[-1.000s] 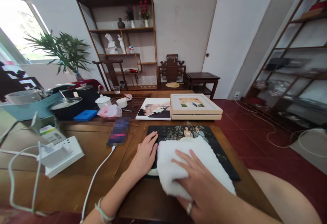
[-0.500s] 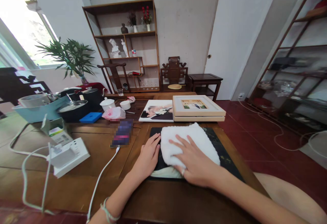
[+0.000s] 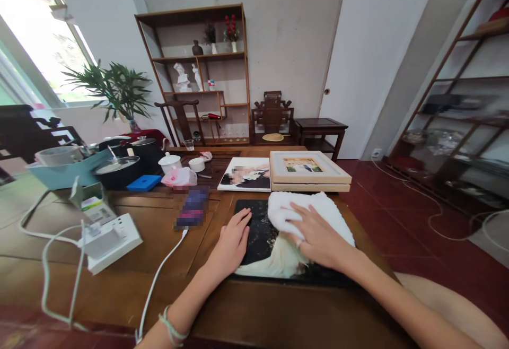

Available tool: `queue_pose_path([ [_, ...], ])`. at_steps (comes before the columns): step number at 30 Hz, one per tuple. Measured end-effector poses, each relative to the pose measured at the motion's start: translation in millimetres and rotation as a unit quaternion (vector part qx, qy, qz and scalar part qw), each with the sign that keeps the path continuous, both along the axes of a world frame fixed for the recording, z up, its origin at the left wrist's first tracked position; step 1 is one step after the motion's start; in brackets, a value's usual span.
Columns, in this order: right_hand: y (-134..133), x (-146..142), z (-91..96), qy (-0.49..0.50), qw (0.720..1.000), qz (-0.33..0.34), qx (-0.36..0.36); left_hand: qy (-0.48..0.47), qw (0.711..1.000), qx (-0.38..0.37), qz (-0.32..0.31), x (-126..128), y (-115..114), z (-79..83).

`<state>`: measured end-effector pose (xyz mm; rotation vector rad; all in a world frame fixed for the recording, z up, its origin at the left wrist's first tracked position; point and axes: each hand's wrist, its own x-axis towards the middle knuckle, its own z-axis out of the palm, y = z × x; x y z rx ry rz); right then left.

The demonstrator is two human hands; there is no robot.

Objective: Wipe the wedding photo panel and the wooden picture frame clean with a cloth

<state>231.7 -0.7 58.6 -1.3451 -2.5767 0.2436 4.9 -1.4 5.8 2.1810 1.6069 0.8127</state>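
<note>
A dark panel (image 3: 256, 240) with a pale, cloth-like figure at its lower part lies flat on the wooden table in front of me. Its right part is covered by a fluffy white cloth (image 3: 328, 214). My right hand (image 3: 314, 235) presses down on this cloth, fingers bent into its bunched pile, a ring on one finger. At the panel's left edge rests my left hand (image 3: 234, 240), fingers stretched out flat and holding nothing.
Behind the panel stand a white picture print (image 3: 244, 174) and stacked framed pictures (image 3: 310, 168). To the left are a phone (image 3: 193, 208) on a white cable (image 3: 159, 269), a white power adapter box (image 3: 113, 243), a blue box (image 3: 143, 182) and a lidded pot (image 3: 117, 168).
My right hand has slid the white cloth to the right, uncovering more of the panel's left and middle. The left hand has stayed on the edge. The view has shifted slightly.
</note>
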Motion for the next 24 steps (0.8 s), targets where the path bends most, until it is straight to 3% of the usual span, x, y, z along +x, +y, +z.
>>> queue_pose_path([
  [3,21,-15,-6.6,-0.019,0.997,-0.068,0.03,-0.021,1.0,0.004,0.0,0,1,0.4],
  [6,12,-32,-11.8,-0.025,0.997,-0.064,0.045,-0.078,0.997,0.022,-0.005,1,1,5.4],
  [12,-45,-40,-5.7,-0.01,0.983,0.184,0.007,-0.16,0.985,0.056,0.015,2,-3,16.8],
  [16,-64,-19,7.1,-0.012,0.968,0.248,-0.045,-0.121,0.992,0.03,0.003,2,-5,13.4],
  [19,-69,8,5.7,-0.012,0.982,0.187,-0.035,-0.039,0.999,-0.007,-0.005,2,-6,9.5],
  [24,-71,54,-21.2,0.001,0.998,0.014,0.06,0.039,0.999,0.001,-0.035,3,-7,9.7],
])
